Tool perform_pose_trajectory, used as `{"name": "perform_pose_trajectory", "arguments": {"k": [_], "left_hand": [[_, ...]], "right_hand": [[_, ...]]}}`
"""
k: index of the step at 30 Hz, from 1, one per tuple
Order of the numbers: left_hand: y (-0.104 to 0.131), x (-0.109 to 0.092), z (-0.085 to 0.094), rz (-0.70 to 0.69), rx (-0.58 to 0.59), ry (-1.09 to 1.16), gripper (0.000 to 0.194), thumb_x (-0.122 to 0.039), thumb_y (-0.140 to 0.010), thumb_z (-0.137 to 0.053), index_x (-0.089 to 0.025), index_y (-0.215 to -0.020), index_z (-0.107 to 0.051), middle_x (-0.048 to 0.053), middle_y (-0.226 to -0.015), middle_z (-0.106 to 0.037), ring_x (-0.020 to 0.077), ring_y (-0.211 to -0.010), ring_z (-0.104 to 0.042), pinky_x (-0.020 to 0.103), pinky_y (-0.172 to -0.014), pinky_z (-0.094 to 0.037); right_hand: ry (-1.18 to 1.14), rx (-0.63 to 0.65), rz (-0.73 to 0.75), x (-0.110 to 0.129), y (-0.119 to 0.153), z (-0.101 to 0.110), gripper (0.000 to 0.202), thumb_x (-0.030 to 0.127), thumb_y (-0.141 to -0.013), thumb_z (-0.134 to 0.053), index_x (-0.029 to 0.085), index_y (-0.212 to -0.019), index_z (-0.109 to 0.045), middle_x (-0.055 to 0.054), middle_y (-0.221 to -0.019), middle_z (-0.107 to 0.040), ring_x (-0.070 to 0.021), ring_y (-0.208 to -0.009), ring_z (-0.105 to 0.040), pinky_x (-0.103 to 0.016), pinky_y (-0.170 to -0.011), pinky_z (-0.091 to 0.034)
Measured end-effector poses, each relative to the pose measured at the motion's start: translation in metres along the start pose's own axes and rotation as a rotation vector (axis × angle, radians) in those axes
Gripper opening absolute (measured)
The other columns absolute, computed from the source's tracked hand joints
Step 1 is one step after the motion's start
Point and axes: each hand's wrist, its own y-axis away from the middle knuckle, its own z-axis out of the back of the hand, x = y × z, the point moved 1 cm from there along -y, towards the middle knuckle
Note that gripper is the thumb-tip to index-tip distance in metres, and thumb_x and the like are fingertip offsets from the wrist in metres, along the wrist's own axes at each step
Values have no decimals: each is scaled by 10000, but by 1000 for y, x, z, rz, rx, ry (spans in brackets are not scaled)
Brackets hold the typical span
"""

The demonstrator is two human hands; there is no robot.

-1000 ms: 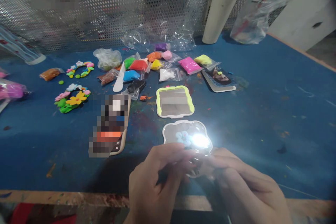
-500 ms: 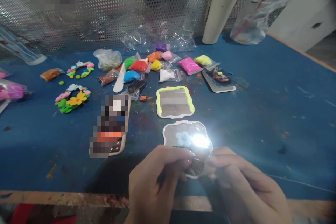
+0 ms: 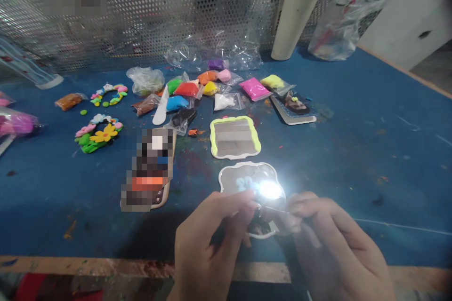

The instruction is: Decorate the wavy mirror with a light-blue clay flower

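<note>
My left hand [image 3: 210, 240] and my right hand [image 3: 341, 240] are close together at the front of the table. Both pinch a thin clear plastic bag [image 3: 277, 214], stretched between the fingertips; its contents, if any, I cannot make out. Directly beneath lies a white scalloped-frame mirror [image 3: 252, 165], partly covered by my fingers. On its glass sits a pale blue clay flower [image 3: 243, 182], with a bright light reflected beside it. Just behind is a second mirror [image 3: 235, 137], its frame edged with yellow-green clay.
Several bags of coloured clay, one holding red clay [image 3: 187, 89], lie behind the mirrors near a white spatula [image 3: 160, 112]. A phone [image 3: 150, 169] and two clay-decorated rings, the nearer flowered [image 3: 103, 135], are left. A tumbler [image 3: 298, 14] stands against the perforated metal panel [image 3: 148, 23].
My hands have drawn slightly apart, the right one moving rightward, and the clear bag now spans the gap. My left fingers cover more of the blue flower.
</note>
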Motion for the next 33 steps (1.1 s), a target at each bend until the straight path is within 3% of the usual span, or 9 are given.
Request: {"name": "perform_pose_trajectory", "arguments": {"k": [3,10,15,18,22,27,33], "left_hand": [[1,2,0,-29,-11,19,257,-130,-879,-519,-277,-1002,-690,-3,-699,-585,120,-577,-533,233,-508,-459],[3,6,2,12,-63,-17,122,-195,-885,-490,-229,-834,-596,-10,-642,-511,114,-518,-475,231,-461,-430],[5,3,3,23,-34,-158,72,-179,-865,-561,-241,-848,-592,-39,-650,-614,93,-467,-528,188,-407,-422],[7,3,8,-104,8,-338,119,-130,-838,-619,-248,-853,-618,-51,-701,-680,98,-553,-613,179,-518,-492],[9,9,13,-297,112,-533,134,-114,-838,-632,-226,-909,-651,-16,-784,-662,108,-674,-657,184,-632,-532],[10,22,12,-357,194,-731,138,-159,-881,-580,-216,-967,-672,1,-791,-621,103,-627,-654,182,-564,-538],[10,22,11,-355,171,-709,201,-176,-867,-618,-209,-1063,-645,6,-841,-647,116,-683,-665,194,-611,-547]], "right_hand": [[-11,10,-2,1,-1,-2,185,214,-868,-551,269,-773,-701,-3,-746,-611,-137,-690,-572,-240,-582,-474],[-46,18,10,0,-3,-3,175,191,-842,-564,266,-763,-702,-8,-728,-621,-145,-670,-572,-251,-573,-471],[-50,17,12,0,-3,-1,189,202,-858,-551,268,-759,-698,-6,-734,-617,-137,-674,-561,-238,-575,-467],[-48,38,22,1,-3,1,171,197,-850,-562,265,-778,-702,-4,-701,-600,-136,-680,-557,-223,-569,-462],[-56,46,6,-1,-2,2,184,190,-867,-543,267,-795,-695,-6,-732,-597,-140,-697,-558,-238,-598,-472],[-67,34,41,-2,-2,0,219,198,-886,-509,256,-769,-685,-9,-716,-587,-144,-679,-554,-255,-584,-469],[-67,34,61,-1,-3,0,224,190,-885,-510,258,-760,-683,0,-708,-583,-132,-676,-549,-241,-590,-462]]}}
